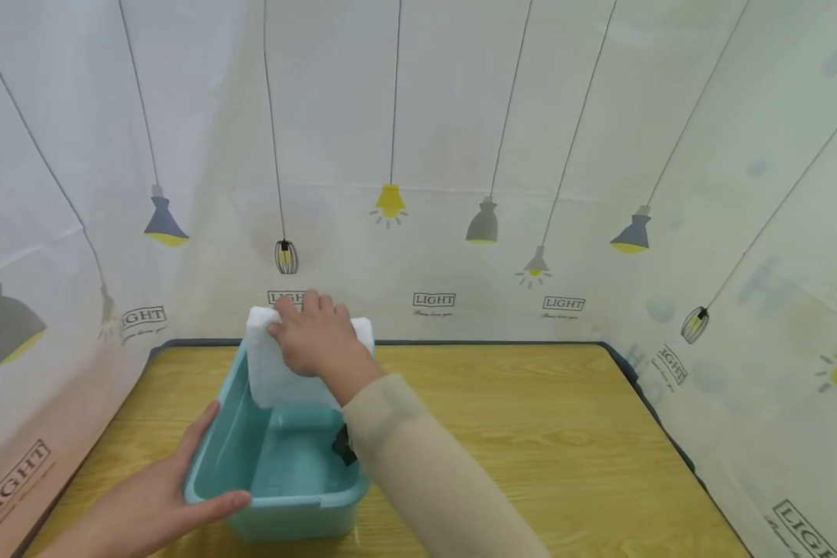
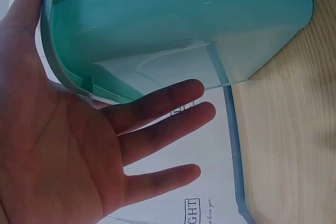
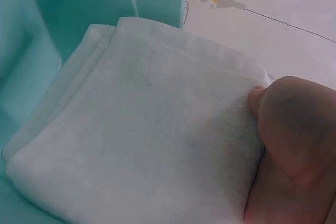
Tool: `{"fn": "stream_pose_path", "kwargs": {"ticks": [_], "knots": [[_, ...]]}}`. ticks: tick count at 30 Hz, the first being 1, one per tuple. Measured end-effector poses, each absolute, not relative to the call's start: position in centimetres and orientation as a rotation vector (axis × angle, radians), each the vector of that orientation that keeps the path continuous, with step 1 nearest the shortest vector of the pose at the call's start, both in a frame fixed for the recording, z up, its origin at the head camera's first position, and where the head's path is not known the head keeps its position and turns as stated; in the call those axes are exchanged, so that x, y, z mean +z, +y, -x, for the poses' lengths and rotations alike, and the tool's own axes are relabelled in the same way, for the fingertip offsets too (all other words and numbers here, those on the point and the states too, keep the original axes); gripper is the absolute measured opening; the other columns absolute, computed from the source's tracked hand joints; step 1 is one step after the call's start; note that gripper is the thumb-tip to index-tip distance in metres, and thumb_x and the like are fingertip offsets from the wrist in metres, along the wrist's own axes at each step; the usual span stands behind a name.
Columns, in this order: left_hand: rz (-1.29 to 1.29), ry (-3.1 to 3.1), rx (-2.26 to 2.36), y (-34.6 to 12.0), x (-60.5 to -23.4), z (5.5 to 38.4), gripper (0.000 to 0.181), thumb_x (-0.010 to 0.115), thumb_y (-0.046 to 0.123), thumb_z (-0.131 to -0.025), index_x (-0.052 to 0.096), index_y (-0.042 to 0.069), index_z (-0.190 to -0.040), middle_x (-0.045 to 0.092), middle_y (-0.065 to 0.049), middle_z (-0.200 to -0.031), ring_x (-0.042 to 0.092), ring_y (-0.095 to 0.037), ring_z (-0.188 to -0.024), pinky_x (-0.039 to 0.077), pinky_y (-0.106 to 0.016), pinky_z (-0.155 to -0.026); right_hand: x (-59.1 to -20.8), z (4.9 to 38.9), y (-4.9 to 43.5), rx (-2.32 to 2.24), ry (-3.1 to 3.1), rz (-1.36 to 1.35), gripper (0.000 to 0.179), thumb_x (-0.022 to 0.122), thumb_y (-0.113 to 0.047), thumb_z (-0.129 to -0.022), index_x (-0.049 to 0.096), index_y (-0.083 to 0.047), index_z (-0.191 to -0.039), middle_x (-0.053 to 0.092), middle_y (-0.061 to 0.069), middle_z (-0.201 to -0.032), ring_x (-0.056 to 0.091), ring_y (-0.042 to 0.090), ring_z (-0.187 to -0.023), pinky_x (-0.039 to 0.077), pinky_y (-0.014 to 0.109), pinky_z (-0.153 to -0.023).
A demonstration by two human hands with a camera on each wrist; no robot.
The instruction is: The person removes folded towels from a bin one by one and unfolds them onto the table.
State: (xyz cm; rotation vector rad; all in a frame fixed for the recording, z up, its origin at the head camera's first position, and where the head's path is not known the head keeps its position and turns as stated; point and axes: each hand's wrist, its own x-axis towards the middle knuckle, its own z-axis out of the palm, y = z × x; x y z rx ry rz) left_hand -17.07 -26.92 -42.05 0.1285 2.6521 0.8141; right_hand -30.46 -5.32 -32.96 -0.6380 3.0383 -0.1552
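A teal plastic bin (image 1: 300,508) stands at the left of the wooden table. At its far end a folded white towel (image 1: 261,364) stands upright, its top edge rising above the rim. My right hand (image 1: 317,337) grips that top edge from above; in the right wrist view the thumb (image 3: 294,124) presses against the towel's side, and the towel's lower part reaches down inside the bin. At the bin's near left corner, my left hand (image 1: 146,496) rests against the rim with thumb and forefinger spread. Its other three fingers (image 2: 163,129) stick out straight beside the bin wall.
The wooden table (image 1: 516,434) extends to the right of the bin. A white sheet printed with lamps (image 1: 446,263) hangs round the back and sides. A small dark object (image 1: 344,446) shows beside the right sleeve (image 1: 425,465), over the bin's right wall.
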Motion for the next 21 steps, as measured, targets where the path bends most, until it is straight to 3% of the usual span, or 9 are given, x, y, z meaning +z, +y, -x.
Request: {"fn": "stream_pose_path", "kwargs": {"ticks": [12,21], "knots": [[-0.140,2.641,0.834,-27.0,-42.1,16.9,0.122,0.068,0.064,-0.102,-0.016,0.014,-0.175,0.064,-0.031,-0.141,0.070,-0.031,-0.107,0.062,-0.054,-0.079,-30.7,29.6,-3.6,-0.173,3.116,0.758,0.047,0.032,-0.054,-0.118,0.033,-0.037,-0.162,0.047,-0.004,-0.130,0.043,0.016,-0.121,0.042,0.035,-0.103],[-0.132,2.679,0.771,-26.9,-42.2,17.2,0.125,0.067,0.067,-0.101,-0.016,0.011,-0.175,0.061,-0.038,-0.141,0.070,-0.034,-0.106,0.062,-0.055,-0.078,-29.0,28.8,-2.1,-0.216,3.155,0.809,0.047,0.032,-0.053,-0.118,0.034,-0.034,-0.161,0.047,-0.003,-0.127,0.044,0.016,-0.118,0.042,0.034,-0.099]]}}
